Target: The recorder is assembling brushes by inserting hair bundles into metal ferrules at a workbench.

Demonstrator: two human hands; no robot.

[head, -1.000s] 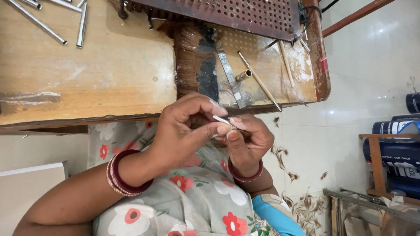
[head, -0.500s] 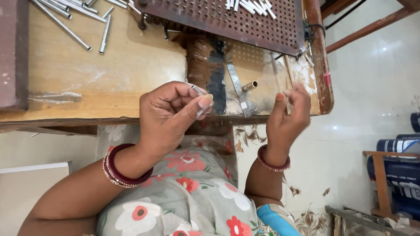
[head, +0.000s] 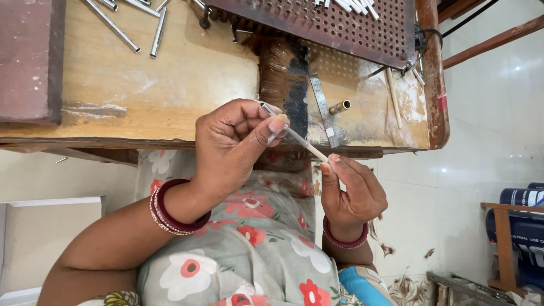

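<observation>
a: at the centre of the head view, report the hand positions.

b: left hand (head: 238, 141) is curled, thumb and forefinger pinching the upper end of a thin pale stick (head: 294, 135). right hand (head: 351, 192) sits at four o'clock from the left hand, fingers bent inward, fingertips (head: 334, 161) touching the lower end of the same stick. both wrists carry dark red bangles (head: 170, 211).

a: orientation of the stick?

b: tilted, running from ten o'clock down to four o'clock between the two hands. it is held clear of the wooden bench (head: 170, 85), just in front of the bench edge.

a: whether the right hand clamps the stick or only touches it?

b: cannot tell; the contact point is small and partly covered by the fingers.

a: items on the bench?

b: at twelve o'clock, a perforated metal plate (head: 317, 28) with several pale sticks (head: 351, 5) lying on its far edge. at eleven o'clock, loose metal rods (head: 130, 22) on bare wood. just beyond the left hand, a dark brush-like bundle (head: 280, 71), a flat metal strip (head: 323, 107) beside it, and a short brass tube (head: 339, 106) at one o'clock. a single wooden stick (head: 393, 96) lies near the right rim.

a: below the hands?

b: floral patterned cloth (head: 249, 243) over the lap, with a white tiled floor (head: 487, 136) at three o'clock.
</observation>
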